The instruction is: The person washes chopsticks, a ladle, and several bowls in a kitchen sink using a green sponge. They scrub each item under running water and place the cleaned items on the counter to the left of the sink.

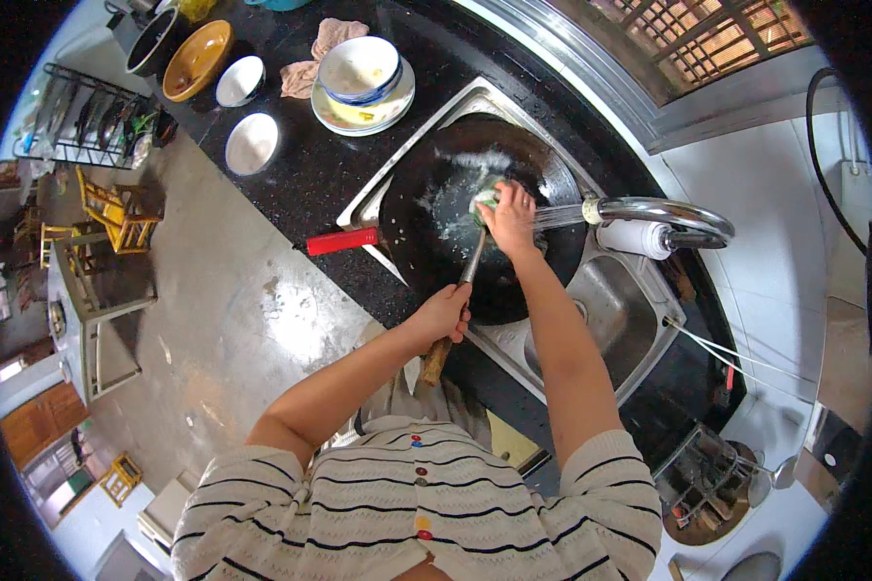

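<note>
Head view, hands
Left hand [444, 312]: fingers curled tight round the wooden handle [438, 356] of the wok, at the front edge of the sink; fully closed grip.
Right hand [512, 215]: fingers bent down and closed over a green-and-white scouring pad [482, 199], pressing it onto the inside of the wok.

Head view, things in hand
Wok [455, 223]: large, black, sitting tilted in the sink basin, filling most of its left half; white suds streak its inner surface near the pad.
Red handle [343, 241]: sticks out from the wok's left rim over the worktop edge of the sink.
Tap [664, 210]: chrome, arching in from the right side of the sink; a stream of water runs from its spout toward the right hand.
Sink [618, 312]: steel, set into the dark worktop; its right part is bare.

Head view, surroundings
Worktop [310, 174]: black and speckled.
Stack of bowls on a plate [362, 77]: near the back edge, left of the sink.
Two white bowls [252, 143]: further left, apart from each other.
Yellow bowl [198, 60]: at the far left corner.
Cloth [312, 58]: crumpled, pinkish, just beside the stacked bowls.
</note>
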Demonstrator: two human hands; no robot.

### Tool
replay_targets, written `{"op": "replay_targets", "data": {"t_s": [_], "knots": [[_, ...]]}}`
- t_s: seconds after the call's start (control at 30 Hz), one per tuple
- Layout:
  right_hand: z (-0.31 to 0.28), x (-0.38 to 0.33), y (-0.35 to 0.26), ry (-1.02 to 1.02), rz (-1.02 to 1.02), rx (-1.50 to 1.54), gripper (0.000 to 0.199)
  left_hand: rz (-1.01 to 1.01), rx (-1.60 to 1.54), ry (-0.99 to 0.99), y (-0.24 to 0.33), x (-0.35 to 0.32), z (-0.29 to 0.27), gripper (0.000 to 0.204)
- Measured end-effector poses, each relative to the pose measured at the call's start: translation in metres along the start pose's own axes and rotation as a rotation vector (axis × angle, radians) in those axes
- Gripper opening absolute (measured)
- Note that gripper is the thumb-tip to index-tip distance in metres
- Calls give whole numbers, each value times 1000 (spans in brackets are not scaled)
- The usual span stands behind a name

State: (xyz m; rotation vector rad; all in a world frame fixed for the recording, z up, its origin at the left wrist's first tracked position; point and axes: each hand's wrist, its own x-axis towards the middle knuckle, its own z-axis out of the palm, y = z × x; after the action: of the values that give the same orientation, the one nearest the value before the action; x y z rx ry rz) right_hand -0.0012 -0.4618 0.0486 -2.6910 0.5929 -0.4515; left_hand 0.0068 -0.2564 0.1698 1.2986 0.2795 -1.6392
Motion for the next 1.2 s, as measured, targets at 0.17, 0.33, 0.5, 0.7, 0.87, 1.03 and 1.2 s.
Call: {"op": "replay_targets", "data": {"t_s": [0.17, 0.33, 0.5, 0.7, 0.87, 1.03, 1.2], "knots": [[2, 4, 11, -21, 185, 24, 46, 51, 184, 70, -7, -5, 6, 30], [6, 13, 12, -52, 369, 20, 39, 70, 210, 104, -19, -9, 8, 33], [-4, 34, 21, -110, 696, 155, 59, 86, 193, 77, -20, -11, 3, 32], [-5, 19, 27, 42, 697, 820, 60, 126, 133, 100, -17, -10, -8, 33], [19, -26, -1, 258, 377, 486, 51, 141, 99, 44, -1, 1, 18, 37], [18, -12, -7, 416, 529, 486, 48, 48, -50, -99, -7, 9, 4, 31], [9, 16, -19, 460, 795, 442, 43, 82, -82, -70, 2, -5, 12, 33]]}}
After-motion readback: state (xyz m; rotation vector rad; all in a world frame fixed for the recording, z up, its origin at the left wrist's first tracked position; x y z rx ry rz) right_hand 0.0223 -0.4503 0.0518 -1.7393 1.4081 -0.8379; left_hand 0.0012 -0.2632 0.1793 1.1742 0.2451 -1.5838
